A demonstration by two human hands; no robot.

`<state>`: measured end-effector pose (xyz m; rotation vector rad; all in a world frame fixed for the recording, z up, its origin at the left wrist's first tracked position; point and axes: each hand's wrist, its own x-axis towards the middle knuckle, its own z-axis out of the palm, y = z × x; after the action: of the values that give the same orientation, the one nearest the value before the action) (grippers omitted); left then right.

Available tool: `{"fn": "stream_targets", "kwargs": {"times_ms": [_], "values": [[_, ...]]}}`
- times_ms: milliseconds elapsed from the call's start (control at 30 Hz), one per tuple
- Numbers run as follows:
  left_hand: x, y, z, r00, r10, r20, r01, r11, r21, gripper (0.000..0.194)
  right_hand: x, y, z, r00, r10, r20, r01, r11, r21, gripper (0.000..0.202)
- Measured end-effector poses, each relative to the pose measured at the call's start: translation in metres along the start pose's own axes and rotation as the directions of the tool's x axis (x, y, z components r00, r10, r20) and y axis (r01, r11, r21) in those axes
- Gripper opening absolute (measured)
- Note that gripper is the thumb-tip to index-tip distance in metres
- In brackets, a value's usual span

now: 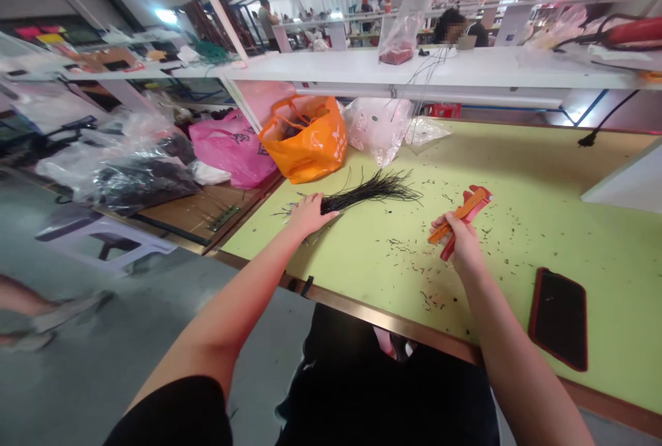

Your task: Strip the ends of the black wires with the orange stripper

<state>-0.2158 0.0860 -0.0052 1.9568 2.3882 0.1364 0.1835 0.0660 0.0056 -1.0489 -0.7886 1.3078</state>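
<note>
The left hand (309, 216) grips a bundle of black wires (375, 189) on the green tabletop (517, 156), apparently keeping the strands together; at right, the right hand (464, 242) grasps an orange-and-red cutter (468, 215) above scattered clippings (403, 247).

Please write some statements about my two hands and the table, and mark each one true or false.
1. The left hand is on a bundle of thin black strands. True.
2. The right hand is empty. False: it holds an orange and red hand tool.
3. Small dark scraps are scattered on the yellow-green table top. True.
4. The dark flat device with a red edge lies under the left forearm. False: it lies on the table top, to the right of the right forearm.
5. The orange bag stands beyond the strands, near the pink bag. True.
</note>
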Motion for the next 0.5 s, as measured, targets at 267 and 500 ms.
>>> {"fn": "stream_targets", "kwargs": {"times_ms": [267, 500], "values": [[0.021, 0.005, 0.007, 0.996, 0.035, 0.077, -0.039, 0.998, 0.050, 0.081, 0.004, 0.000, -0.002, 0.999, -0.035, -0.005, 0.035, 0.999, 0.020, 0.046], [0.035, 0.015, 0.009, 0.983, 0.173, 0.063, -0.175, 0.984, 0.017, 0.091, -0.004, -0.008, 0.000, 1.000, 0.012, 0.013, -0.013, 1.000, 0.024, 0.046]]}}
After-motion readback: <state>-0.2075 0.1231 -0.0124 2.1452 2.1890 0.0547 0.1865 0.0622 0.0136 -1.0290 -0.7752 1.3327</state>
